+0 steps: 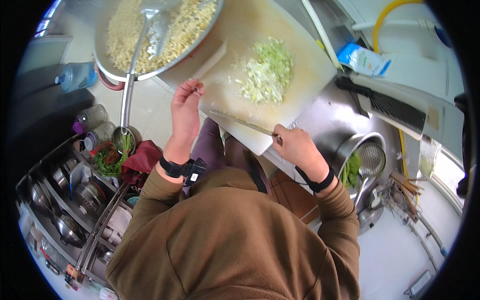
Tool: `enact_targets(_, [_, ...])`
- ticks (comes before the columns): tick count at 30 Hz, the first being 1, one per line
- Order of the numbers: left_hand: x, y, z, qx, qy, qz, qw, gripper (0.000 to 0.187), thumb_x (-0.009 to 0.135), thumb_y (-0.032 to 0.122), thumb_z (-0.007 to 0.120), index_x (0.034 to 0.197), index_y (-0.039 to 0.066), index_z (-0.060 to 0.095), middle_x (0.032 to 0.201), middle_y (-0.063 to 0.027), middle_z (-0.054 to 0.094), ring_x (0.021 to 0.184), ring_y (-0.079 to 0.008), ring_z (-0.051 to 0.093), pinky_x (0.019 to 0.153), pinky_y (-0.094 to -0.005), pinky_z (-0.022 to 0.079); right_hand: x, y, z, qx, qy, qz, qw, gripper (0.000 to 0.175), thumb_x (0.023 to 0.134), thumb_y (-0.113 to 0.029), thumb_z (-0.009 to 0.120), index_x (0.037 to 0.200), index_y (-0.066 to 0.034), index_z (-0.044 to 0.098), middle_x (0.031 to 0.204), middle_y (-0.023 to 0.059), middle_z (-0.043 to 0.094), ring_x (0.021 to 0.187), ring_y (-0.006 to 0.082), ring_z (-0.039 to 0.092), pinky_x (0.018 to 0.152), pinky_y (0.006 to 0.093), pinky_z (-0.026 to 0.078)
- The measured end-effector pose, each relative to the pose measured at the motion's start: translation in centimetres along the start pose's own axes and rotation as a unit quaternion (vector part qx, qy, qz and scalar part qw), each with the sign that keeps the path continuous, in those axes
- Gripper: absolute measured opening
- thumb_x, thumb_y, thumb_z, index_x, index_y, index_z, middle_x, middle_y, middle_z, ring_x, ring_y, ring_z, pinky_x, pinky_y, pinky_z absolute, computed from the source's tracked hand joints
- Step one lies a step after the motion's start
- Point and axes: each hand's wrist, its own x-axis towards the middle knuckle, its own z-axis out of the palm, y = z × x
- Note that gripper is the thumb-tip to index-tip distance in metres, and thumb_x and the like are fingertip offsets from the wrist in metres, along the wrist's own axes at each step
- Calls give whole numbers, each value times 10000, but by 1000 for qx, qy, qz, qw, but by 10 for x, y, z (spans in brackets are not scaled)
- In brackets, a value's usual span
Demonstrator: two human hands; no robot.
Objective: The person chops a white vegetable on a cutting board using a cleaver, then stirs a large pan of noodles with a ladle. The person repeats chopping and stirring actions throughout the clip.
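Note:
My right hand (pixel 298 148) grips the handle of a kitchen knife (pixel 240 122). Its blade is seen nearly edge-on and lies along the near side of a white cutting board (pixel 228 88). Pale green chopped vegetable (pixel 268 71), probably cabbage or scallion, is heaped on the board beyond the blade. Near the board's left edge my left hand (pixel 187 108) is raised with its fingertips drawn together; whether a small pale bit is pinched there is unclear. A blurred pale strip (pixel 212 60) runs from near those fingertips toward the board's far side.
A large metal pan (pixel 191 56) of crumbly yellowish food, with a spatula (pixel 129 90) in it, stands at upper left. On the right are a pot (pixel 369 137) with green leaves and a skimmer (pixel 371 157), a knife rack (pixel 393 107), and a blue-white packet (pixel 362 60).

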Motion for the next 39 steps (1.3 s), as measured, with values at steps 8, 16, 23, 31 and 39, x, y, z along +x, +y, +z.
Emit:
enact_targets(8, [9,-18,22,47,-31,29,998,288,878,-68,460,1111,17,606,1037,-48,613,968,-124,549,905,-254,417,38,2,-2,115,98,112,982,149,832,-163,589,862,-17,599,708,215,631,709,411,622,625,443,500])
enact_targets(16, [23,-37,48,300,-127,190,926,241,876,-40,549,1076,54,647,1087,-107,662,866,-150,640,779,-255,497,23,5,-8,266,146,164,939,239,878,-202,610,952,17,548,652,186,597,595,305,614,574,373,465])
enact_targets(23, [38,-44,30,409,-97,363,831,227,833,-37,586,1043,41,622,1058,-149,649,976,-312,633,824,-353,511,44,12,-6,94,180,95,975,286,911,-203,585,1055,13,465,778,257,627,750,460,606,632,493,474])
enact_targets(31, [39,-45,33,437,-110,383,806,226,841,-54,562,1038,40,620,1060,-160,644,1019,-325,617,856,-355,497,43,0,-2,157,217,53,962,299,911,-206,582,1004,30,425,737,253,612,724,471,598,624,515,460])
enact_targets(39, [39,-48,30,427,-112,384,811,236,819,-41,579,1030,58,617,1057,-156,636,1014,-340,603,857,-384,495,40,2,16,163,209,49,963,307,915,-216,570,1015,36,425,745,271,609,729,480,595,645,524,463])
